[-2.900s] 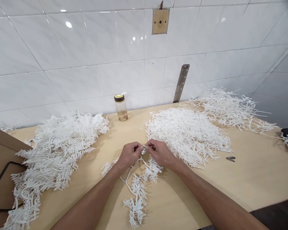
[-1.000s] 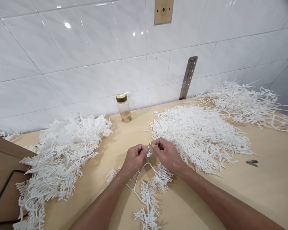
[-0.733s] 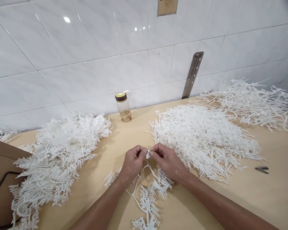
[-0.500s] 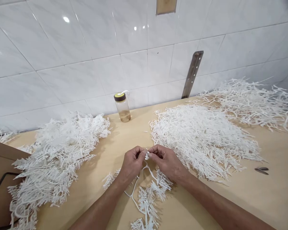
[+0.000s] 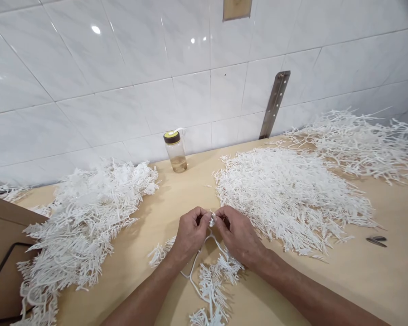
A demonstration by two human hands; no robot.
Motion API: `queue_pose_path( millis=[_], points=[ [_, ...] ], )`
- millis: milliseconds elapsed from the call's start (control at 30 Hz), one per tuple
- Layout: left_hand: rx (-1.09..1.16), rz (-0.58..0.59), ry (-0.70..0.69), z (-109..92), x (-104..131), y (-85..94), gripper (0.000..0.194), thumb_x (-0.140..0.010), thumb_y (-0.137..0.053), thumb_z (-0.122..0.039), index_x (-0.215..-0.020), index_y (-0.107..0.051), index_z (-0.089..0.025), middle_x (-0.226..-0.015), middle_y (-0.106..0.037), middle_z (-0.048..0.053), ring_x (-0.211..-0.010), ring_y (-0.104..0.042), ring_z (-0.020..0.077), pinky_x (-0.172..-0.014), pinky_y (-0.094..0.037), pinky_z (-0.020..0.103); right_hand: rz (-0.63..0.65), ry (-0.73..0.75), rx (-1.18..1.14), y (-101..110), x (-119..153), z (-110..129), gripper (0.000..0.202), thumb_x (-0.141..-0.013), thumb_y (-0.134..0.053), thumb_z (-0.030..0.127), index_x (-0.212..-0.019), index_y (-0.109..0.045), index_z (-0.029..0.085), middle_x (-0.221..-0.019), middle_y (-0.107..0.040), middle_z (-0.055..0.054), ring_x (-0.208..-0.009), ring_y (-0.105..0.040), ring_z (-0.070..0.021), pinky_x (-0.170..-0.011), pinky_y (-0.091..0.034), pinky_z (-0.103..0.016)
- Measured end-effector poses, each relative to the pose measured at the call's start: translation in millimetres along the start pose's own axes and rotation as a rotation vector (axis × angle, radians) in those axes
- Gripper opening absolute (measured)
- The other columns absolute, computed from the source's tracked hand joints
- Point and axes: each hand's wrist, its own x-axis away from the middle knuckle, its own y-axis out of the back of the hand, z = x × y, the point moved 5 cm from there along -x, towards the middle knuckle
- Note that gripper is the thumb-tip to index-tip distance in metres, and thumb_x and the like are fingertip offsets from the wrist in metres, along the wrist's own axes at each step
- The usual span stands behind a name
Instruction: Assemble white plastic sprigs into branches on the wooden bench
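Observation:
My left hand [image 5: 192,233] and my right hand [image 5: 238,234] meet over the middle of the table, fingertips pinched on a small white tuft [image 5: 212,220]. The tuft looks like the tip of a white branched plastic sprig [image 5: 211,278], whose thin stems run down between my wrists. More feathery clusters of the sprig lie on the table below, one of them partly behind my left wrist. My fingers cover much of the pinched spot, so the exact join cannot be made out.
White sprigs [image 5: 88,217] are heaped at left, with another dense heap [image 5: 292,194] at right and bare white stems [image 5: 370,140] behind it. A lidded bottle [image 5: 177,154] stands near the tiled wall. Small dark snips [image 5: 376,241] lie at right; a brown box [image 5: 10,253] borders the left.
Both hands keep their pinch on the white tuft, with only slight finger movement. The whole view has shifted a little, so things appear slightly further right.

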Motion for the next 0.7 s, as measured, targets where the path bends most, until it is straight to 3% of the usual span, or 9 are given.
queue_pose_path(
  millis=[200, 400, 533, 700],
  points=[
    [-0.099, 0.054, -0.034, -4, 0, -0.6, 0.027, -0.085, -0.054, -0.037, -0.066, -0.053, -0.018, -0.057, -0.049, -0.004, -0.055, -0.042, 0.0113, -0.054, -0.035, 0.023, 0.007, 0.006, 0.139, -6, -1, 0, 0.019, -0.095, -0.041, 0.025, -0.082, -0.054, 0.019, -0.081, -0.061, -0.004, -0.072, -0.053, -0.0184, -0.066, -0.038, -0.031],
    [0.012, 0.096, -0.036, 1, 1, -0.4, 0.029, -0.085, -0.056, -0.04, -0.066, -0.049, -0.019, -0.054, -0.041, -0.006, -0.049, -0.035, 0.0092, -0.049, -0.031, 0.022, -0.068, -0.142, 0.178, 0, -11, -8, 0.019, -0.092, -0.043, 0.023, -0.075, -0.051, 0.02, -0.071, -0.059, -0.003, -0.064, -0.052, -0.0176, -0.057, -0.037, -0.029],
    [0.096, -0.013, 0.002, 7, -2, 3.9, 0.032, -0.087, -0.057, -0.046, -0.071, -0.053, -0.018, -0.056, -0.039, -0.007, -0.048, -0.032, 0.008, -0.046, -0.028, 0.021, -0.146, 0.035, 0.111, 14, -10, 1, 0.017, -0.093, -0.048, 0.027, -0.08, -0.057, 0.02, -0.07, -0.061, -0.001, -0.062, -0.054, -0.0159, -0.057, -0.041, -0.028],
    [0.228, -0.075, 0.049, 12, -4, 3.8, 0.037, -0.084, -0.061, -0.052, -0.07, -0.052, -0.019, -0.055, -0.036, -0.007, -0.046, -0.029, 0.0066, -0.044, -0.025, 0.019, -0.47, 0.224, 0.077, 63, -8, 5, 0.013, -0.091, -0.058, 0.03, -0.084, -0.061, 0.019, -0.067, -0.062, 0.0, -0.054, -0.054, -0.0128, -0.052, -0.042, -0.025]
  ],
)
